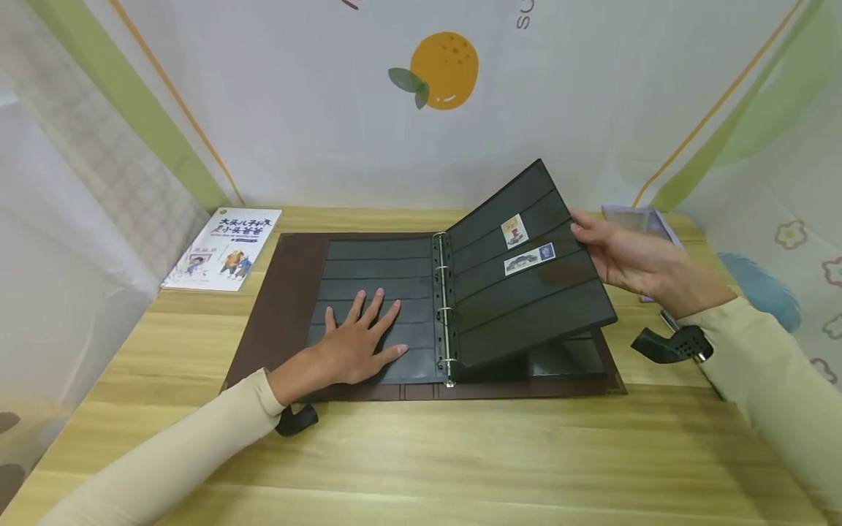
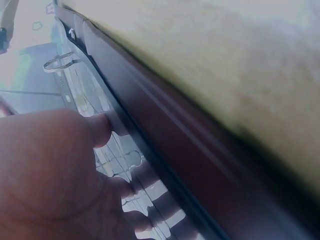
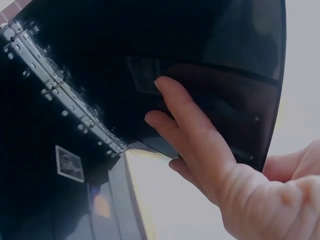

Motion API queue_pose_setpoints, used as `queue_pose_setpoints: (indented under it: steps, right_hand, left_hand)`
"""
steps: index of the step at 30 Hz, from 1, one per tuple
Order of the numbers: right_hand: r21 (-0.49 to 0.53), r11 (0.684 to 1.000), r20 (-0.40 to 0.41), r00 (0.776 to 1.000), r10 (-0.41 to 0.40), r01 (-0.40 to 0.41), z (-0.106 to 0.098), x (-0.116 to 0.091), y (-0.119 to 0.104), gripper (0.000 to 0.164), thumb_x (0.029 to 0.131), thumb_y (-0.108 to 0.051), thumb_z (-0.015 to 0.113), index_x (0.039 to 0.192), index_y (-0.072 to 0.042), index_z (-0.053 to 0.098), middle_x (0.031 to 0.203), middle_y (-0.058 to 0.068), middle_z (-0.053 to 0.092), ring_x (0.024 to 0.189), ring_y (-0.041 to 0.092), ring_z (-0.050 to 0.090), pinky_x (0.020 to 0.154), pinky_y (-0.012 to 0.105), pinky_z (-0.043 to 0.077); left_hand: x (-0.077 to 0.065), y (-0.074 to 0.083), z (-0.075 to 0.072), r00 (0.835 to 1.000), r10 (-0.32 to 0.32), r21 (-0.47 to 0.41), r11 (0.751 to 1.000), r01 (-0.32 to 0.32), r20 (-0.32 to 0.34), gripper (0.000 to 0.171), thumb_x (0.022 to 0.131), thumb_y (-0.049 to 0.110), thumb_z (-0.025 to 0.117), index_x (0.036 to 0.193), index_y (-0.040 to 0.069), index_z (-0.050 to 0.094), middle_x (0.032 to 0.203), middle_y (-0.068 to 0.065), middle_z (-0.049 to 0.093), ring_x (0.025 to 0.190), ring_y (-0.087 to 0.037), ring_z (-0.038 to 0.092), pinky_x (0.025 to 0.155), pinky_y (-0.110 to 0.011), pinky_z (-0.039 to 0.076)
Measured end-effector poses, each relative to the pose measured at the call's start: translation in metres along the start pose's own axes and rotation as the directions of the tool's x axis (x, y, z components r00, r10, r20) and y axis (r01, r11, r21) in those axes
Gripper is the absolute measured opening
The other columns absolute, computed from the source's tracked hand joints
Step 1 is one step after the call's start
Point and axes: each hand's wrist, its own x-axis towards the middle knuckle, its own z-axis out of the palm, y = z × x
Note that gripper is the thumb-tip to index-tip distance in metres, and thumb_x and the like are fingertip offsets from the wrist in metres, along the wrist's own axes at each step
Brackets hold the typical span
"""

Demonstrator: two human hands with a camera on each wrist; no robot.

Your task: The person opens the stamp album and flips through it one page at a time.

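A brown stamp album (image 1: pixel 263 321) lies spread on the table, its black pocket pages held by metal rings (image 1: pixel 445 314). My left hand (image 1: pixel 355 347) rests flat with spread fingers on the left page (image 1: pixel 375 263). Between thumb and fingers my right hand (image 1: pixel 618 252) pinches the outer edge of a raised black page (image 1: pixel 526 292), which tilts up from the rings. Two stamps sit in that page's pockets, a small upright one (image 1: pixel 514 231) and a wider one (image 1: pixel 529 258). In the right wrist view, the fingers lie along the page's underside, and another stamp (image 3: pixel 70 163) shows below.
A white booklet (image 1: pixel 224 248) with cartoon figures lies at the table's back left. Behind my right hand is a purple-edged clear case (image 1: pixel 641 219), partly hidden. A pen-like thing (image 1: pixel 669 321) lies near the right wrist. A printed curtain (image 1: pixel 316 131) hangs behind the table.
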Motion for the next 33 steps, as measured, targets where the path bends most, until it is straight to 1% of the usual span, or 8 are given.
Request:
queue_pose_setpoints:
  steps: [8,13,17,20,23,25,29,33]
  right_hand:
    - [-0.034,0.999,-0.035,0.999,0.036,-0.037,0.015,0.004,-0.013,0.078,0.111,-0.014,0.034,0.156,-0.041,-0.023,0.131,0.006,0.067,0.109,0.021,0.072,0.089,0.033,0.060]
    - [-0.095,0.993,-0.104,0.993,0.058,-0.068,0.025,0.009,-0.017,0.077,0.110,-0.016,0.037,0.158,-0.043,-0.018,0.129,0.003,0.068,0.106,0.018,0.072,0.086,0.031,0.060]
    - [-0.145,0.986,-0.134,0.989,0.067,-0.087,0.033,0.017,-0.020,0.074,0.110,-0.017,0.038,0.161,-0.042,-0.010,0.133,-0.002,0.065,0.112,0.016,0.070,0.088,0.033,0.060]
    - [-0.174,0.979,-0.143,0.986,0.083,-0.108,0.039,0.023,-0.022,0.071,0.110,-0.018,0.038,0.162,-0.039,-0.005,0.133,-0.001,0.064,0.113,0.017,0.070,0.090,0.035,0.059]
    - [-0.235,0.964,-0.176,0.981,0.086,-0.127,0.047,0.030,-0.024,0.069,0.109,-0.022,0.039,0.163,-0.038,-0.001,0.134,0.001,0.062,0.114,0.018,0.069,0.091,0.037,0.059]
    - [-0.293,0.946,-0.201,0.976,0.080,-0.138,0.054,0.034,-0.025,0.067,0.109,-0.025,0.040,0.163,-0.038,0.002,0.138,0.001,0.057,0.116,0.017,0.068,0.092,0.038,0.059]
    - [-0.387,0.908,-0.215,0.973,0.079,-0.160,0.070,0.044,-0.026,0.064,0.109,-0.030,0.040,0.163,-0.038,0.006,0.150,0.003,0.041,0.119,0.016,0.065,0.090,0.041,0.059]
    - [-0.504,0.838,-0.241,0.966,0.096,-0.209,0.091,0.055,-0.029,0.068,0.109,-0.035,0.039,0.162,-0.041,-0.003,0.161,0.004,0.025,0.132,0.017,0.054,0.087,0.037,0.058]
  left_hand:
    - [0.001,-0.003,0.002,1.000,0.001,0.003,1.000,0.000,-0.006,0.078,0.103,0.062,0.039,0.164,0.027,0.006,0.171,-0.009,-0.008,0.157,-0.039,-0.009,0.112,-0.082,0.000]
    - [0.002,0.000,-0.001,1.000,0.005,0.003,1.000,-0.005,0.000,0.078,0.104,0.060,0.040,0.164,0.024,0.008,0.171,-0.012,-0.007,0.157,-0.042,-0.008,0.112,-0.082,0.001]
    - [0.003,0.013,-0.008,0.996,0.055,-0.083,0.995,-0.061,-0.067,0.073,0.107,0.050,0.043,0.164,0.015,0.013,0.170,-0.019,0.004,0.157,-0.043,0.001,0.115,-0.078,0.008]
    - [0.006,0.035,-0.014,0.976,0.148,-0.243,0.952,-0.184,-0.159,0.070,0.109,0.046,0.038,0.164,0.012,0.009,0.171,-0.016,0.004,0.159,-0.035,0.003,0.121,-0.068,0.013]
    - [0.012,0.060,-0.020,0.945,0.244,-0.390,0.866,-0.314,-0.219,0.071,0.110,0.048,0.032,0.163,0.013,0.001,0.172,-0.008,-0.003,0.160,-0.024,-0.002,0.127,-0.055,0.013]
    - [0.014,0.073,-0.023,0.937,0.272,-0.456,0.821,-0.344,-0.217,0.072,0.109,0.050,0.030,0.163,0.015,-0.002,0.172,-0.003,-0.007,0.159,-0.020,-0.006,0.128,-0.049,0.011]
    - [0.017,0.085,-0.025,0.950,0.265,-0.515,0.798,-0.313,-0.167,0.072,0.109,0.053,0.028,0.163,0.017,-0.004,0.171,0.002,-0.012,0.158,-0.014,-0.008,0.129,-0.044,0.010]
    - [0.015,0.083,-0.024,0.953,0.253,-0.538,0.786,-0.304,-0.168,0.072,0.109,0.052,0.029,0.162,0.019,-0.006,0.170,0.004,-0.013,0.157,-0.012,-0.005,0.129,-0.044,0.014]
